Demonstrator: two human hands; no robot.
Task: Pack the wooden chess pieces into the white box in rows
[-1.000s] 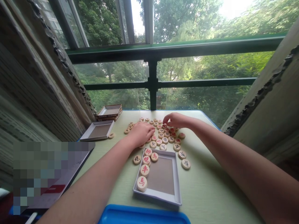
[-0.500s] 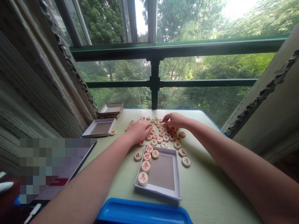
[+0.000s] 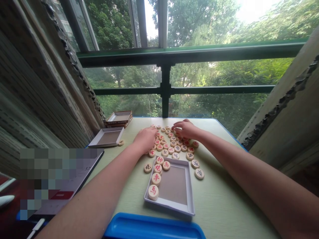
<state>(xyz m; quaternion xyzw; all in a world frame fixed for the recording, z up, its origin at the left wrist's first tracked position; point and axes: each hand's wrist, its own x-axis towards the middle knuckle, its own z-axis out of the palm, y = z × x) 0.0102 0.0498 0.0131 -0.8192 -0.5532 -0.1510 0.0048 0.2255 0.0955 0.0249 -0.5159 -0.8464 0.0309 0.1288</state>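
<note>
Round wooden chess pieces (image 3: 174, 147) with red and dark characters lie scattered on a pale green table (image 3: 224, 199). My left hand (image 3: 146, 138) rests on the left part of the pile, fingers curled down over the pieces. My right hand (image 3: 183, 128) lies over the far right of the pile, fingers bent, tips touching pieces. A shallow grey box tray (image 3: 174, 186) sits nearer me, with several red-marked pieces (image 3: 156, 178) lined along its left side.
An empty grey tray (image 3: 107, 137) and a brown box (image 3: 118, 119) stand at the far left. A blue tray edge (image 3: 154, 229) lies at the near edge. A dark board (image 3: 82, 172) lies left. Window rail (image 3: 189, 53) is behind the table.
My left hand has slid leftward and farther along the pile. My right hand stays over the far pieces, shifted slightly away. The view has moved a little.
</note>
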